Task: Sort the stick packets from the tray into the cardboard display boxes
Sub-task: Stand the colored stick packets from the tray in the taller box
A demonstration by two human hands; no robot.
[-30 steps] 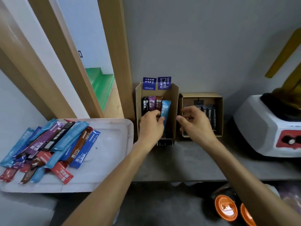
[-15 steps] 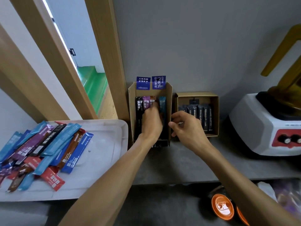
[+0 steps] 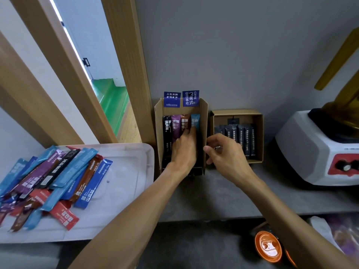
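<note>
Well left of both hands, the tray (image 3: 136, 162) holds a big loose pile of stick packets (image 3: 54, 181), so most of the sorting looks undone. The tall display box (image 3: 204, 123) has four packets standing in it, and the low box (image 3: 259, 136) behind the right hand (image 3: 225, 152) has a dark row. The left hand (image 3: 183, 150) presses flat fingers on the light-blue packet (image 3: 195, 120). The right hand curls at the tall box's wall, grip unclear.

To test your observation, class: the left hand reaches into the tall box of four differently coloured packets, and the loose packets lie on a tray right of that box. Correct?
One slip: the head view shows the tray with the loose packets left of the tall box, not right. The left hand does reach into that box.
</note>
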